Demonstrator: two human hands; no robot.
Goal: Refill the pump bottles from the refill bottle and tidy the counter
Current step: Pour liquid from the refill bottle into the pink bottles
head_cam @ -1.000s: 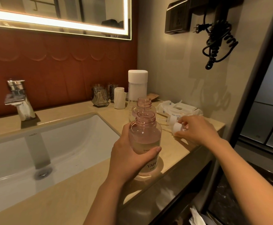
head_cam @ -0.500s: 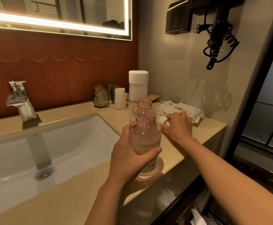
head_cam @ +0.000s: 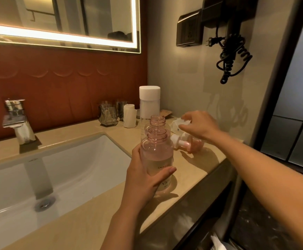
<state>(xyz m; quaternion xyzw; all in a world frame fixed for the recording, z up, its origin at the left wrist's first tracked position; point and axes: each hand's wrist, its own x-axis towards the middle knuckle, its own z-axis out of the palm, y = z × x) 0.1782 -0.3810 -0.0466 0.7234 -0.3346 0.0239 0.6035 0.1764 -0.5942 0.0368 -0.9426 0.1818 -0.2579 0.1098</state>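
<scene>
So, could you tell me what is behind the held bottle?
A second open pink bottle, then a tall white-capped bottle. The held bottle covers their bases.

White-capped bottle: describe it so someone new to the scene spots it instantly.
Take the beige counter right of the sink and follow it to the back corner. The white-capped bottle stands upright there, behind the two open-necked pink bottles. It is the tallest container, clear-bodied with a wide white cap, unlike its pink, uncapped neighbours.

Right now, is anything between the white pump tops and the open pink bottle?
Nothing visible. The white pump tops lie on the beige counter just beside the clear pink bottle, which the left hand holds, its neck uncovered.
</scene>
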